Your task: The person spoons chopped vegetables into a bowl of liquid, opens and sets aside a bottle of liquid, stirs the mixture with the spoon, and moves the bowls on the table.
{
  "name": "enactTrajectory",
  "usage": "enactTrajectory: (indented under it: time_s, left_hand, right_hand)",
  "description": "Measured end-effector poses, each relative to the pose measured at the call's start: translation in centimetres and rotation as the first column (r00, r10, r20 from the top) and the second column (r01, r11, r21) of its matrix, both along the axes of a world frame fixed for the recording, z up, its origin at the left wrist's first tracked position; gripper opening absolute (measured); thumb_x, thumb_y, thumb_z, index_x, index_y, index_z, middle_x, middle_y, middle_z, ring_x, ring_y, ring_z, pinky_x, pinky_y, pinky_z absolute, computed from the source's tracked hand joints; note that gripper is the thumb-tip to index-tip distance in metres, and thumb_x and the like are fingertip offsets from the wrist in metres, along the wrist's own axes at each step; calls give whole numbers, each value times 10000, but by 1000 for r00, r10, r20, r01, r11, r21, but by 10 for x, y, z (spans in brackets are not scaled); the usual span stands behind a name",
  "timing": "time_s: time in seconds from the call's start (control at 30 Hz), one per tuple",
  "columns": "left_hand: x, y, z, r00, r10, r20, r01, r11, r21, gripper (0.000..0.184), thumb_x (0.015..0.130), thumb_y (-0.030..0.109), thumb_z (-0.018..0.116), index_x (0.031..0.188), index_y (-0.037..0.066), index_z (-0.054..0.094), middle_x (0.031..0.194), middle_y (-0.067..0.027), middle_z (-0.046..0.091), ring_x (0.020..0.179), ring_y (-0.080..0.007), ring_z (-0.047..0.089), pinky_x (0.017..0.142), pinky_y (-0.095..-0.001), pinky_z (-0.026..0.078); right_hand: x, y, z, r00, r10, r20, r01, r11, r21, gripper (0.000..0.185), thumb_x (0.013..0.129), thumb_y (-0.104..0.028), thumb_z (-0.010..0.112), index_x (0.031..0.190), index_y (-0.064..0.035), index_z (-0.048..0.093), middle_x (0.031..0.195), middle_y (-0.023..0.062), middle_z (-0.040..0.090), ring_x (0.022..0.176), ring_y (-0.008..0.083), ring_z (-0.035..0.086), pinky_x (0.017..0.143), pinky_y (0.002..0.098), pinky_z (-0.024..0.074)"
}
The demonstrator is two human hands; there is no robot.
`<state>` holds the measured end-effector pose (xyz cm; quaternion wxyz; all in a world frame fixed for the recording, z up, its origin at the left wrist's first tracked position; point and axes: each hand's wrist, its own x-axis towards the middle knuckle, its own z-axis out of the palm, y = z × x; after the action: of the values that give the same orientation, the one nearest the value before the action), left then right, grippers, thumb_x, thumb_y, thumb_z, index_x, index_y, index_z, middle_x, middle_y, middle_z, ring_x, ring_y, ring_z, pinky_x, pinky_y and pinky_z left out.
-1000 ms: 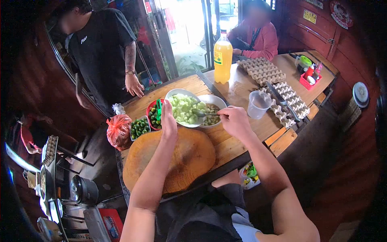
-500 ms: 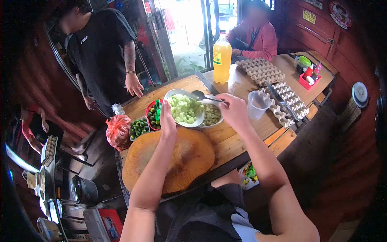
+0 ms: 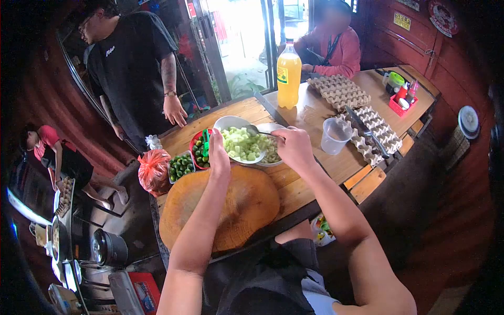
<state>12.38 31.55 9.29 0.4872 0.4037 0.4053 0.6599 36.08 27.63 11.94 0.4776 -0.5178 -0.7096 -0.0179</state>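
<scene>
Spoon (image 3: 253, 129) is dipping into green bits (image 3: 242, 145), maybe scooping some. Right hand (image 3: 293, 145) is pinching its handle; left hand (image 3: 219, 157) is touching the bowl (image 3: 222, 122), fingers close together.

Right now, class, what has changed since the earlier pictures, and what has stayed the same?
The spoon, still in the right hand, went from the right bowl leftward to the left bowl. The person in pink came further into view. Nothing was visibly taken hold of or let go. The left hand, board and bottle stayed about where they were.
</scene>
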Motion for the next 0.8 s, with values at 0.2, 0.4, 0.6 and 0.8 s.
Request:
enactTrajectory:
  time_s: [0.2,0.4,0.6,0.8]
  left_hand:
    - [-2,13,-11,1000,-2,-28,5,996,91,749,1174,565,429,1621,-36,452,1614,-172,520,1481,-273,483,1250,-415,351]
    - [6,-1,5,999,-3,38,2,999,38,718,1174,558,439,1601,-18,481,1560,-157,559,1406,-254,551,1194,-404,430]
    - [-3,21,-20,998,-19,55,13,995,104,696,1180,541,435,1572,-30,504,1508,-122,602,1342,-233,602,1126,-368,498]
    - [2,1,-1,999,-34,20,35,998,-61,696,1142,650,424,1600,130,476,1416,-98,661,1146,-241,745,850,-424,645]
  right_hand:
    - [21,-3,-9,999,-37,-26,37,999,3,187,891,-30,730,1021,-101,843,937,199,775,854,393,757,779,488,607]
    - [20,-21,7,995,-33,-94,31,999,-26,193,893,-20,719,1029,-79,843,919,192,773,836,370,763,778,478,609]
    - [6,-15,-22,998,52,-27,-50,997,54,209,891,-28,689,1017,-81,848,936,202,782,851,386,763,799,489,612]
    - [23,-14,-25,999,-17,-38,19,999,37,219,869,-25,703,1022,-93,844,915,194,772,864,395,760,792,486,617]
